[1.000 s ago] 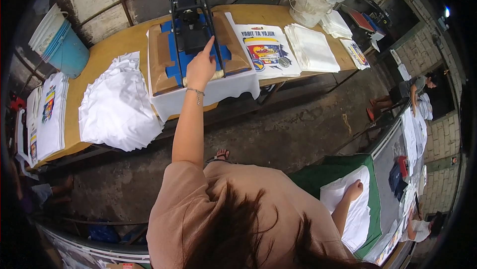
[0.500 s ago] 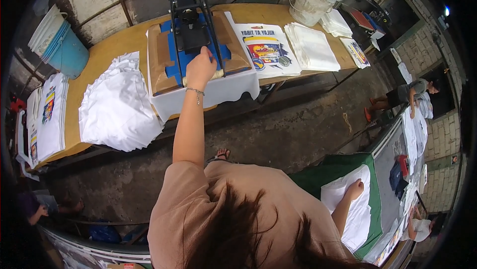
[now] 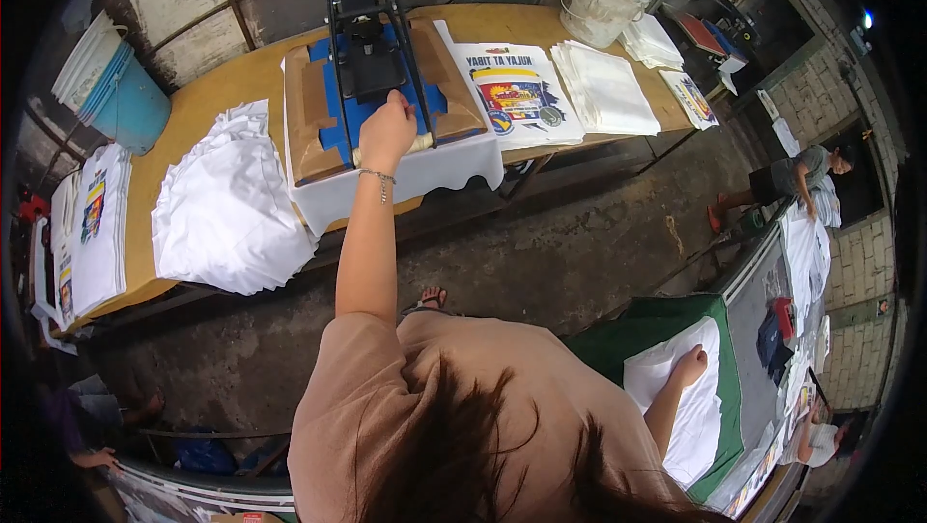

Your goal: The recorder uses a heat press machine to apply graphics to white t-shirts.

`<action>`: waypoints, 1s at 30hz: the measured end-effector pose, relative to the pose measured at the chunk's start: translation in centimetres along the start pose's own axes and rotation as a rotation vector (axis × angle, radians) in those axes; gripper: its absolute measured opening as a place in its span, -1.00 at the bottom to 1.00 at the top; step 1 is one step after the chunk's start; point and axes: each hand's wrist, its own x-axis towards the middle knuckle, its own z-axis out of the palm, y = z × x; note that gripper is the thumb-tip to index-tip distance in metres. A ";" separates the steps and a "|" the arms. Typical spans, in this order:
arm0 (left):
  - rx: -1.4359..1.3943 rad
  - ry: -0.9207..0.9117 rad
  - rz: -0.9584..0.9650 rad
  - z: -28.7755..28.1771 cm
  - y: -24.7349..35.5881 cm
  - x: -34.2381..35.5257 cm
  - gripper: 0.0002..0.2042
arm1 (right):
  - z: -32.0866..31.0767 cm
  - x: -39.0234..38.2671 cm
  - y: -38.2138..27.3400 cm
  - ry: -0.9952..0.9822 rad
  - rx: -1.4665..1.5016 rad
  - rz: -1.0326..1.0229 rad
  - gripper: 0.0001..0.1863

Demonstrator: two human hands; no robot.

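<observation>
My left hand [image 3: 386, 130] is closed round the pale cross-bar handle [image 3: 423, 142] of a blue and black heat press [image 3: 371, 69]. The press is lowered over its brown-taped blue plate [image 3: 456, 98]. White fabric [image 3: 406, 191] sticks out beneath the plate and hangs over the table's front edge. On the right, my right hand [image 3: 689, 366] is a fist over a white cloth [image 3: 697, 422] that lies on a green cover. Whether the fingers grip anything is hidden.
A heap of white cloth [image 3: 227, 209] and printed white shirts [image 3: 99, 224] lie left of the press, near blue buckets [image 3: 135, 98]. On its right are a printed shirt [image 3: 512, 117], a white stack [image 3: 603, 88] and a stained bucket [image 3: 601, 1]. People stand at the far right and lower left.
Both my hands stay in place, the left one on the press handle. At the lower left, another person has shifted and an arm now reaches down; the person at the right has moved slightly.
</observation>
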 end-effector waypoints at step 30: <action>-0.074 0.020 0.050 0.1 -0.3 0.0 -0.83 | -0.3 -0.3 -0.4 0.015 0.029 -0.024 -0.55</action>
